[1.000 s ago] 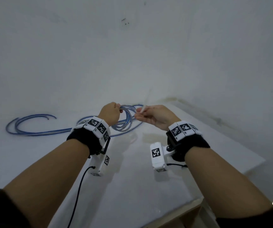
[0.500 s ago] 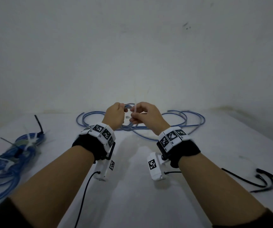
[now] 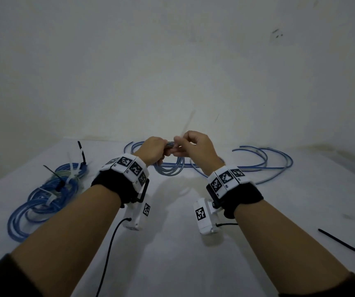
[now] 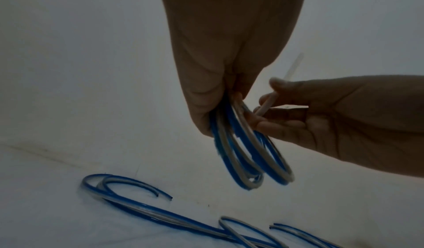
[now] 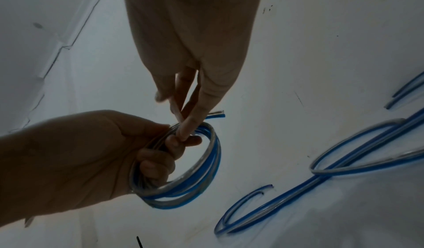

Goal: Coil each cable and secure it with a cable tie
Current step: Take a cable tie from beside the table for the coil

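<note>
My left hand (image 3: 154, 150) grips a small coil of blue-and-clear cable (image 3: 170, 169) at its top, a little above the white table (image 3: 172, 243). The coil (image 4: 247, 157) hangs below the curled fingers of the left hand (image 4: 218, 106). My right hand (image 3: 190, 146) pinches a white cable tie (image 4: 268, 103) right against the top of the coil. The tie's tail sticks up past the right hand (image 4: 321, 117). In the right wrist view the right hand's fingertips (image 5: 185, 130) touch the coil (image 5: 201, 175) beside the left hand (image 5: 91, 157).
Loose blue cables (image 3: 268, 161) sprawl on the table behind the hands, near the wall. A bundle of coiled blue cables (image 3: 50, 194) with white and black ties lies at the left. Black cable ties (image 3: 347, 247) lie at the right edge.
My right hand has brought the white tie from beside the coil up against its top. The head view has swung, so the tied bundle and black ties now show.
</note>
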Demonstrator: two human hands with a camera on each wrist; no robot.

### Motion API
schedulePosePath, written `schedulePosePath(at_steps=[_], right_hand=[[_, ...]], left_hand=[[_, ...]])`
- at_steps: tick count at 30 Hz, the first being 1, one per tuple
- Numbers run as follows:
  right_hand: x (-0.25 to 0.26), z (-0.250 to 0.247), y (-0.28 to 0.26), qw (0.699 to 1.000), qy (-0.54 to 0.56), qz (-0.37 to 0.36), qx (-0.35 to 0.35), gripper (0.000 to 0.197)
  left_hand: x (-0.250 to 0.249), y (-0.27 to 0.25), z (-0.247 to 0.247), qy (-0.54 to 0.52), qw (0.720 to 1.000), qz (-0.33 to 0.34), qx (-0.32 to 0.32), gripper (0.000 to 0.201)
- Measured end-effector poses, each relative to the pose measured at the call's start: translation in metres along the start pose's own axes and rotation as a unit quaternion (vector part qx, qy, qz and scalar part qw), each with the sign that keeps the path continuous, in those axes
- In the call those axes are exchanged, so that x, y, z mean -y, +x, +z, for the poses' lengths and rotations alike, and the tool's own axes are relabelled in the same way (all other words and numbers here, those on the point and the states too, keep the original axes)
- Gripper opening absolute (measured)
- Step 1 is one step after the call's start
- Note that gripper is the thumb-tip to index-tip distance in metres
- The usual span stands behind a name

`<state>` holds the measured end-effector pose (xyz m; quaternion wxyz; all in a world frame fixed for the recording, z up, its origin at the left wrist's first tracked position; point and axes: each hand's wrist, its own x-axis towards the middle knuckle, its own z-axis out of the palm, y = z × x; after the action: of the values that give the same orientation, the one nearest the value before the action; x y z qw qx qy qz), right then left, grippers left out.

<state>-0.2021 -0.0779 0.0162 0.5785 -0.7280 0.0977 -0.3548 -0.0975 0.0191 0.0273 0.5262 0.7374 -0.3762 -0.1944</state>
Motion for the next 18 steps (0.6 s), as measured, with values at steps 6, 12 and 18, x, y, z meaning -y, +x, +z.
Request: schedulePosePath(at_steps=[6,12,18], right_hand=[[0.005,0.003,0.001,0.999,0.037,-0.013,-0.01,0.008],[0.006,0.012,-0.001,0.993,0.119,0.011,-0.001,0.02],[0.001,0.013,0.001,0.989,0.142,0.046,-0.014,0.009]], left_hand=[[0.001,-0.005,-0.005,-0.037,0.999,0.017,-0.024,0.03],[0.012,-0.004,-0.007,-0.06,0.996,0.037,-0.061,0.026],[0.019,-0.003,-0.004,-0.041,0.989,0.109,-0.092,0.023]])
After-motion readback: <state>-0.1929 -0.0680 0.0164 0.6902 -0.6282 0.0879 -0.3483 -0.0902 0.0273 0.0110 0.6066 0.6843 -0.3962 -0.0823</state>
